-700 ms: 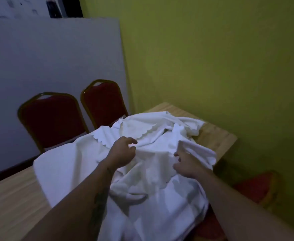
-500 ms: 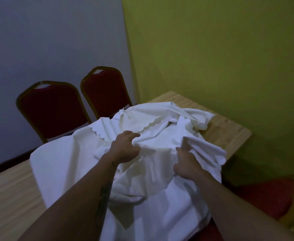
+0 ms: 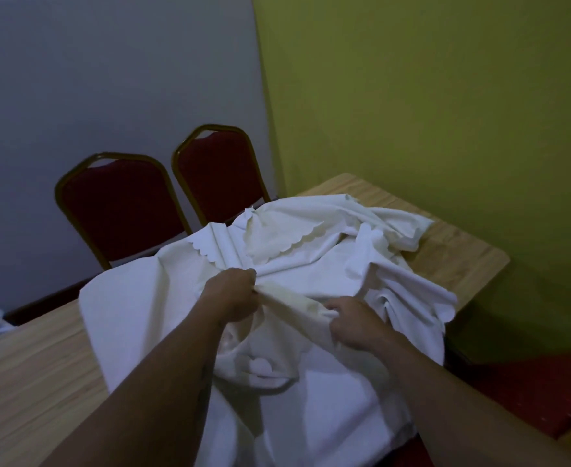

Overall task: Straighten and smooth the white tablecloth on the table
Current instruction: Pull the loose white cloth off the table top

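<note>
The white tablecloth (image 3: 311, 264) lies crumpled and bunched over the right part of the wooden table (image 3: 34, 365), its scalloped edges folded back on top. My left hand (image 3: 233, 294) is closed on a ridge of fabric near the middle of the heap. My right hand (image 3: 355, 321) grips the same ridge a little to the right. The cloth hangs over the near table edge between my forearms.
Two red chairs with gold frames (image 3: 125, 210) (image 3: 220, 173) stand behind the table against a grey wall. A green wall runs along the right. Another red chair seat (image 3: 540, 392) sits low at the right. Bare wood shows at the table's far right corner (image 3: 456, 254).
Both hands have closed on the cloth and pulled a ridge of fabric up between them. The view has tilted down slightly.
</note>
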